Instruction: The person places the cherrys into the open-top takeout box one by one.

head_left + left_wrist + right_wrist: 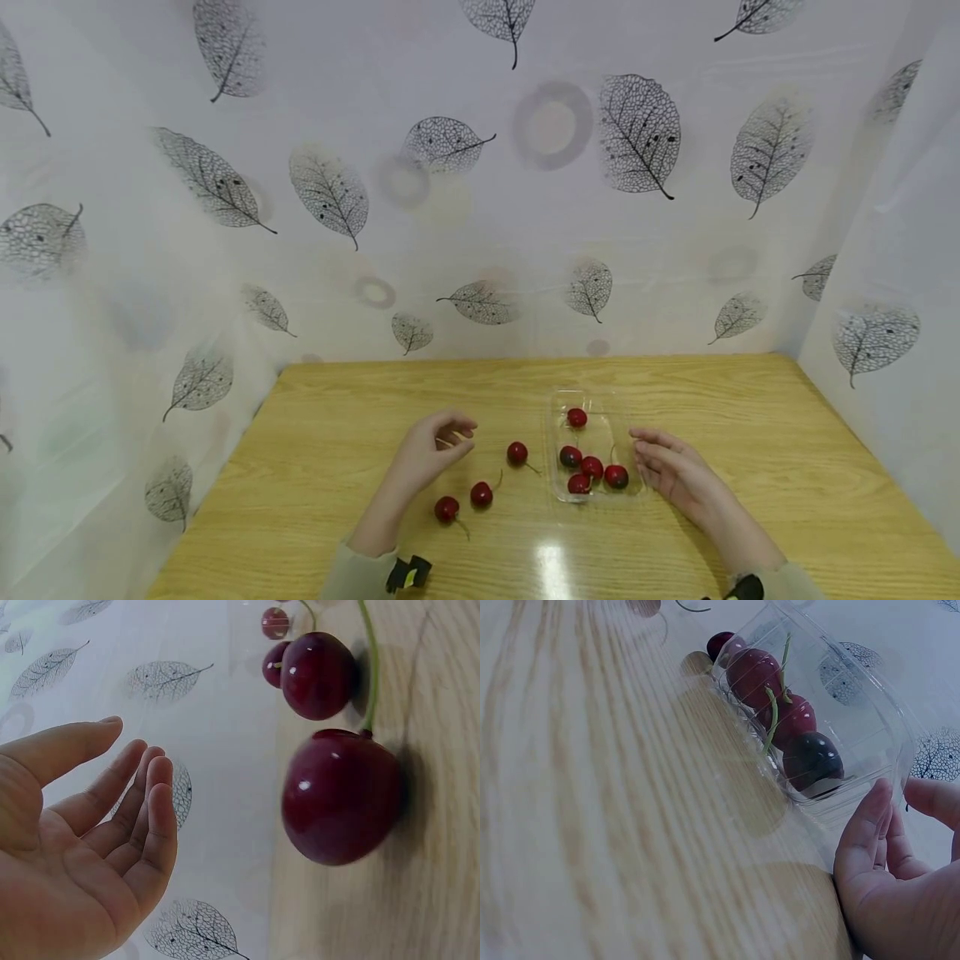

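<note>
Left hand (431,454), lower centre of the head frame, holds nothing; fingers loosely curved, thumb apart. Three loose cherries (482,494), stems attached, lie on the table (345,408) to its right. Right of centre sits a clear container (602,432) with five contained cherries (577,417). Right hand (682,479) is at the container's right wall, fingers extended; contact appears likely, though the transparent edge obscures it.

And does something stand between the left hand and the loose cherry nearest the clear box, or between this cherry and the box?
Nothing visible stands between the left hand and that cherry, only bare table. Towards the clear box, only its side wall is in the way, so probably a lift over it.
</note>
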`<act>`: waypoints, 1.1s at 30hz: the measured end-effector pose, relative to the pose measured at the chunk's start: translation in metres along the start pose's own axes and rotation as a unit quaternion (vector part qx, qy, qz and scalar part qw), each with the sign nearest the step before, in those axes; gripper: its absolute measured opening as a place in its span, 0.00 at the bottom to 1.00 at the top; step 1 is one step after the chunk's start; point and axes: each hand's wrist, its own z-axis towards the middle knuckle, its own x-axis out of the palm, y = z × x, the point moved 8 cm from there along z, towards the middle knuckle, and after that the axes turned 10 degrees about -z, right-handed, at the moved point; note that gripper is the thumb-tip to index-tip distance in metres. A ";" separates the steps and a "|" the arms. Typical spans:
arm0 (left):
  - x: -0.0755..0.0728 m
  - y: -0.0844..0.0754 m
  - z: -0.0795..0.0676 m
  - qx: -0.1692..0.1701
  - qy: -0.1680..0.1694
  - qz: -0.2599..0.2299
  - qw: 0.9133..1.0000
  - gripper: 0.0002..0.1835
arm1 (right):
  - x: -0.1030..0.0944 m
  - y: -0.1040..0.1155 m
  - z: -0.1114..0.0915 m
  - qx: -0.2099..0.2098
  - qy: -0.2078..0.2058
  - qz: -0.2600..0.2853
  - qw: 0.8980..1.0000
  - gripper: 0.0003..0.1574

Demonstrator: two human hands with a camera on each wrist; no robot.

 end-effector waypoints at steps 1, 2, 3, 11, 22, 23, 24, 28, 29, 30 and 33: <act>-0.001 0.002 -0.001 -0.001 0.000 0.000 1.000 0.11 | 0.001 0.000 0.000 -0.002 0.003 0.001 1.000 0.23; -0.001 0.003 -0.002 -0.002 0.001 0.000 1.000 0.11 | 0.001 0.000 0.000 -0.004 0.005 0.002 1.000 0.23; -0.002 0.005 -0.002 -0.005 0.002 0.000 1.000 0.11 | 0.002 0.001 0.000 -0.006 0.007 0.003 1.000 0.23; -0.008 0.018 -0.010 -0.012 0.010 0.011 1.000 0.11 | 0.003 0.001 0.001 -0.008 0.011 0.002 1.000 0.22; -0.011 0.029 -0.020 -0.020 0.024 0.024 0.999 0.12 | 0.000 0.000 0.000 0.000 0.008 -0.001 1.000 0.21; -0.011 0.030 -0.021 -0.023 0.026 0.026 0.999 0.12 | 0.000 0.000 0.000 0.002 0.007 -0.001 1.000 0.21; -0.011 0.031 -0.022 -0.026 0.027 0.026 0.999 0.12 | 0.000 -0.001 0.000 0.003 0.005 -0.004 1.000 0.22; -0.011 0.037 -0.026 -0.035 0.034 0.020 0.999 0.13 | 0.000 -0.002 0.001 0.008 0.000 -0.007 1.000 0.22; -0.011 0.037 -0.027 -0.034 0.036 0.021 0.999 0.13 | -0.001 -0.002 0.001 0.008 -0.003 -0.008 1.000 0.22; -0.011 0.038 -0.028 -0.034 0.038 0.017 0.999 0.13 | -0.001 -0.001 0.001 0.007 -0.005 -0.008 1.000 0.21; -0.013 0.040 -0.030 -0.031 0.044 0.013 0.998 0.13 | -0.001 -0.001 0.001 0.006 -0.011 -0.010 1.000 0.20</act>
